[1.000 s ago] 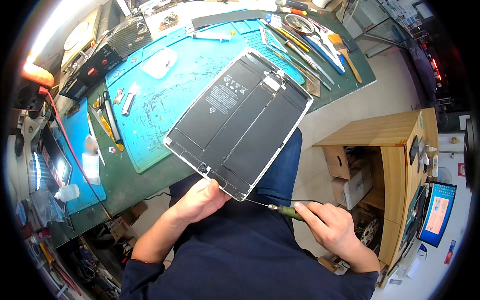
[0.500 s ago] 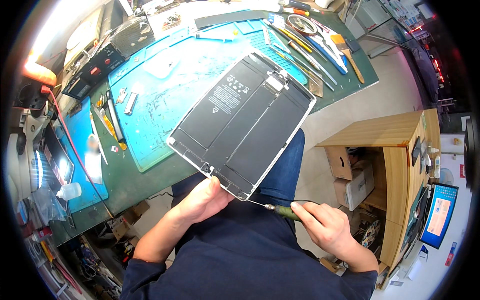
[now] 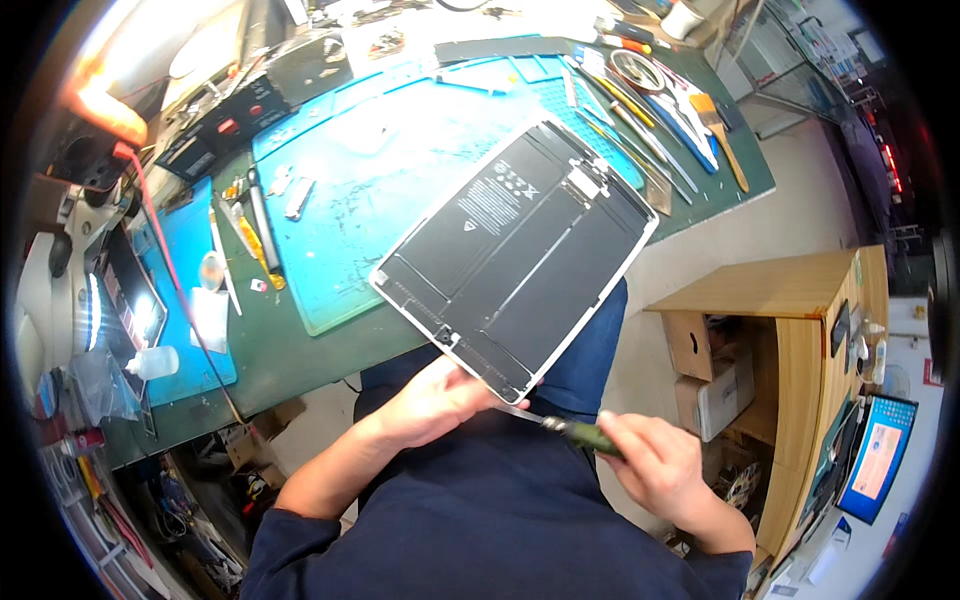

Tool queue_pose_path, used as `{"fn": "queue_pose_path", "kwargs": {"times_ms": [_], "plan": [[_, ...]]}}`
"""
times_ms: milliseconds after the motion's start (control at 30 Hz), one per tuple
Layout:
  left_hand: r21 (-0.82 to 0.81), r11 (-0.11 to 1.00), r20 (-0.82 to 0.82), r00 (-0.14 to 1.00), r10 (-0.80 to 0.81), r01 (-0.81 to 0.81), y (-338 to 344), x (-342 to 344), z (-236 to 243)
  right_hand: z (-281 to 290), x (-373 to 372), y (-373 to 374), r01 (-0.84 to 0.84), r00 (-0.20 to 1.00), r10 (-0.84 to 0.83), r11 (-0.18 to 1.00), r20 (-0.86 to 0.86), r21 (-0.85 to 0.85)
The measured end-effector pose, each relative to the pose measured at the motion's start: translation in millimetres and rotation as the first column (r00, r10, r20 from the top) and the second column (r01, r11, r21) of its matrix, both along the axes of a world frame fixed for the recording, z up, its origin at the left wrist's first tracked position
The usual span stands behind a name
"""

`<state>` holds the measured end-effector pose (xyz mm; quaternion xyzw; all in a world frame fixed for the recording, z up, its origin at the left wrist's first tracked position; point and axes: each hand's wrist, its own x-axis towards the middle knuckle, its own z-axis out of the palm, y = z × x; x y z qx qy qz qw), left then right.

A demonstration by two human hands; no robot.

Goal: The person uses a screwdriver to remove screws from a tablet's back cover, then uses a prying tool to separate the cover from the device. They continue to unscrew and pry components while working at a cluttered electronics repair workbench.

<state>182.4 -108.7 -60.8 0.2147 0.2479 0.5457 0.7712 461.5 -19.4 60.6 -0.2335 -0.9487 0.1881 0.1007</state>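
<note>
My left hand [image 3: 440, 405] grips the bottom end of an opened tablet back housing [image 3: 515, 265] with black battery cells, its silver frame tilted diagonally over my lap and the bench edge. My right hand [image 3: 648, 460] is closed round a green-handled tool [image 3: 582, 433], whose thin metal shaft runs up-left to the tablet's lower corner, near my left fingers. The tip's exact contact is unclear.
A green bench [image 3: 300, 370] bears blue mats [image 3: 380, 160], assorted tools [image 3: 655, 140], a black power unit [image 3: 215, 120], a small bottle [image 3: 155, 362] and a red cable [image 3: 160, 220]. At right stand a wooden cabinet [image 3: 750, 285] with boxes and a monitor [image 3: 876, 460].
The tablet has shifted right and slightly down in view, along with the surroundings. My left thumb has slid under the tablet's edge, and the tool has moved slightly right and down.
</note>
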Motion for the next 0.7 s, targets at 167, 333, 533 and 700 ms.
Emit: {"fn": "queue_pose_path", "kwargs": {"times_ms": [167, 333, 533, 700], "plan": [[-0.038, 0.987, 0.013, 0.988, 0.155, -0.155, -9.6, 2.9, 12.7, 7.4, -4.1, 26.4, 0.141, 0.987, -0.141, 0.990, -0.074, -0.009], [-0.042, 0.972, -0.072, 0.971, 0.227, -0.230, -34.7, -22.3, 18.4, 21.3, 4.8, 79.9, 0.353, 0.935, -0.343, 0.927, -0.093, 0.128], [0.056, 0.769, -0.227, 0.742, 0.631, -0.636, -51.8, -2.1, 46.8, 23.0, 17.1, 109.3, 0.382, 0.923, -0.369, 0.914, -0.109, 0.139], [0.230, 0.566, -0.251, 0.513, 0.821, -0.792, -19.1, 28.4, 25.3, 11.8, 12.3, 115.1, 0.254, 0.962, -0.237, 0.958, -0.137, 0.132]]}}
